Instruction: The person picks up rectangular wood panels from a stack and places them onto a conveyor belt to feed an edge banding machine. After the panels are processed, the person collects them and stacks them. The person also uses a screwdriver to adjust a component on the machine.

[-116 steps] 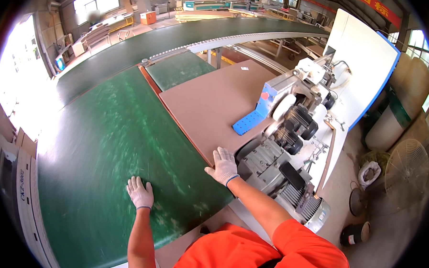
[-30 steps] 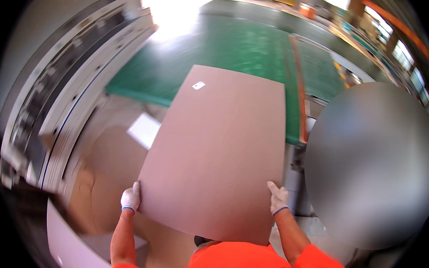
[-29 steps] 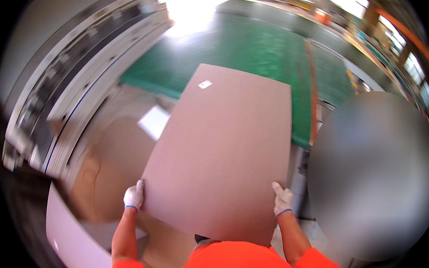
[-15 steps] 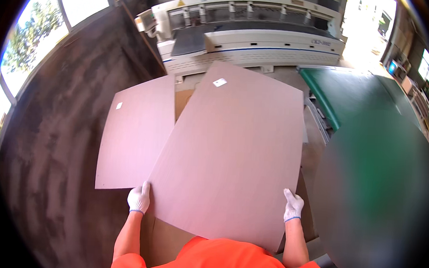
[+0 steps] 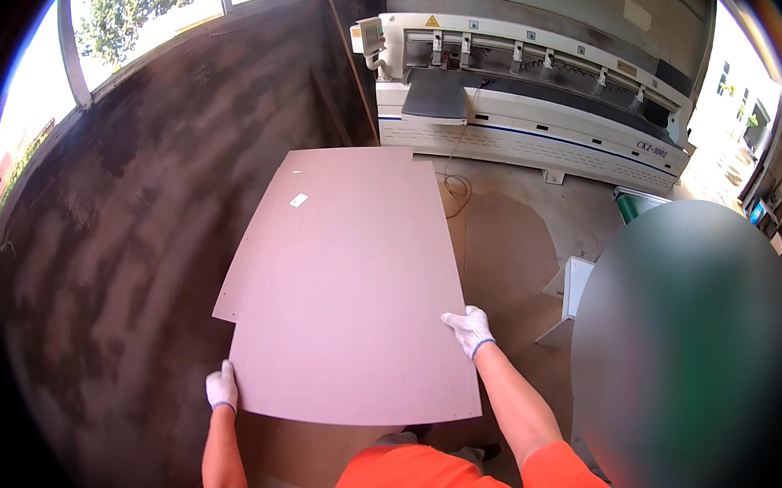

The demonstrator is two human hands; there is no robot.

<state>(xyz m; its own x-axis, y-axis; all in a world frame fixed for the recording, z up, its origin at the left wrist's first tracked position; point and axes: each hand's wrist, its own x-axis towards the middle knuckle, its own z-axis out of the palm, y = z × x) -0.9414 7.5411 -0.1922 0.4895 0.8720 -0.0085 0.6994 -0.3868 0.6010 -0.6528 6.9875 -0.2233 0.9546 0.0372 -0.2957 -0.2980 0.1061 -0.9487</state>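
The board (image 5: pixel 353 303) is a large, thin, pinkish-brown sheet held flat and low in front of the person, over a second like sheet (image 5: pixel 250 264) whose left edge shows from under it. A small white label (image 5: pixel 299 200) sits near its far left corner. It looks stiff enough to keep its plane, yet thin for its span, so it likely flexes at the middle and catches air when swung; probably light for its size but awkward. The face seems smooth and dusty, so a flat palm could slide; the edges and corners are the likely weak spots if knocked.

The left hand (image 5: pixel 222 386), in a white glove, grips the near left corner, fingers curled around the edge. The right hand (image 5: pixel 468 329), gloved too, clasps the right edge further up. Holds set wide apart on opposite edges, as here, suit it best.

Beyond lies the dusty floor (image 5: pixel 513 241), a dark wall (image 5: pixel 149 198) at left, and a long white machine (image 5: pixel 519 101) at the far end.
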